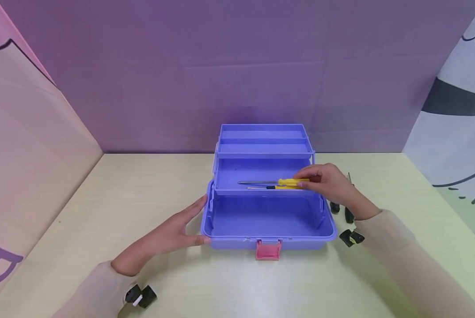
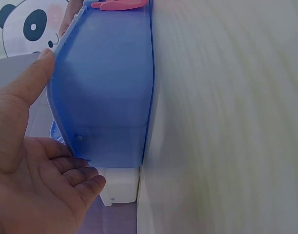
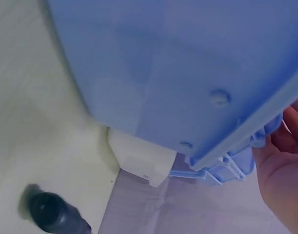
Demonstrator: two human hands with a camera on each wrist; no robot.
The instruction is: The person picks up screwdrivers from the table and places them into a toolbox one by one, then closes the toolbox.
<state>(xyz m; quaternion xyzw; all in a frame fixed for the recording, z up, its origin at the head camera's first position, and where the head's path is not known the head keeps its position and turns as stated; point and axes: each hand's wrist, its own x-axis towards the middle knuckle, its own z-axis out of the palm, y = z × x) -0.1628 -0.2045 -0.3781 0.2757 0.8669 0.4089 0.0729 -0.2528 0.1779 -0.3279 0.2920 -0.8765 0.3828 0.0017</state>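
Note:
A blue toolbox [image 1: 269, 244] stands unfolded on the table, with its lid turned back and a blue tray [image 1: 257, 167] raised over the deep bottom. My right hand [image 1: 328, 183] pinches a yellow-handled screwdriver [image 1: 286, 181] between thumb and fingers, over the tray's front part. The shaft points left. Just below it, a second screwdriver [image 1: 286, 187] with a yellow and black handle lies parallel, its handle end overlapped by my thumb. My left hand [image 1: 169, 232] rests against the box's left side, thumb at the front corner and fingers spread along the rim [image 2: 52, 92].
A pink latch [image 1: 267, 251] hangs at the box's front. Right of the box, partly behind my forearm, lie dark-handled tools [image 1: 349, 215], one with a thin metal shaft. A white part [image 3: 139, 156] shows behind the box. A purple backdrop [image 1: 161, 88] rises at the table's far edge.

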